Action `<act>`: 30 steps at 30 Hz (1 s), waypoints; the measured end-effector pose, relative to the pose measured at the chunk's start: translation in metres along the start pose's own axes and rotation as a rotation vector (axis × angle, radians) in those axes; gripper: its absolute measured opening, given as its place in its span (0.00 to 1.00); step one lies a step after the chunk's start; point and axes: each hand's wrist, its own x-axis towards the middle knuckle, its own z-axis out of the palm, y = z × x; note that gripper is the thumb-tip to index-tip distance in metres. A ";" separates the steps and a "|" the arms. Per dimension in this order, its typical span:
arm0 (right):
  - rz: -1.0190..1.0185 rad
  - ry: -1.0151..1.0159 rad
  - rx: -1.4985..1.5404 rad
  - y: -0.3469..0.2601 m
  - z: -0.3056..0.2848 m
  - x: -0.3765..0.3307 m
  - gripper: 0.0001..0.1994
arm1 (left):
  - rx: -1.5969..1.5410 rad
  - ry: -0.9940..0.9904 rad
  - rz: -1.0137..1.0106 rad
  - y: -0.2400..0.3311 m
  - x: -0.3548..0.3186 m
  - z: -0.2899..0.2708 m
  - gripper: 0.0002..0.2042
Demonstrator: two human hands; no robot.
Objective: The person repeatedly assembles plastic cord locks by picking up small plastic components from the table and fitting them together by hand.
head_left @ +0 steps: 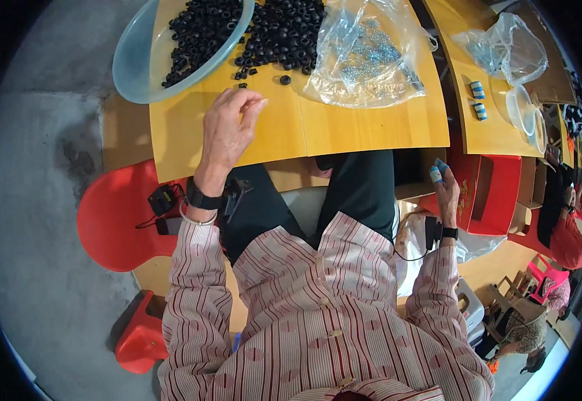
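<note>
Left hand [232, 123] half-curled just short of black pieces [281, 40] piled on table [371, 130], right hand [447, 190] low beside thigh, can't tell if either grips anything; knuckle brush could scatter strays.

The small round parts [281, 40] at the far left were solid black, the basin [129, 67] there a translucent pale blue, and the table [364, 130] yellow. Pieces [372, 48] in the clear bag [364, 95] showed silvery blue. The finger wraps [436, 175] on the right hand [447, 199] were blue and white. Near, the shirt [298, 301] had dark red stripes and reddish dots on cream; the trousers [358, 184] were blackish green, the left chair [114, 217] plain red, the floor [34, 160] grey.
</note>
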 end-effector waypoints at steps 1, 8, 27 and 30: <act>0.005 0.004 -0.006 0.002 -0.002 0.001 0.18 | 0.012 -0.007 0.061 0.001 0.004 0.006 0.08; -0.003 0.003 -0.014 -0.030 -0.006 -0.011 0.18 | 0.158 0.026 0.302 0.003 0.022 0.043 0.14; -0.433 0.066 0.158 -0.180 0.035 0.029 0.18 | -0.136 0.014 0.083 0.008 -0.024 0.051 0.08; -0.484 0.054 0.135 -0.197 0.044 0.041 0.16 | -0.220 0.041 0.004 0.009 -0.026 0.054 0.08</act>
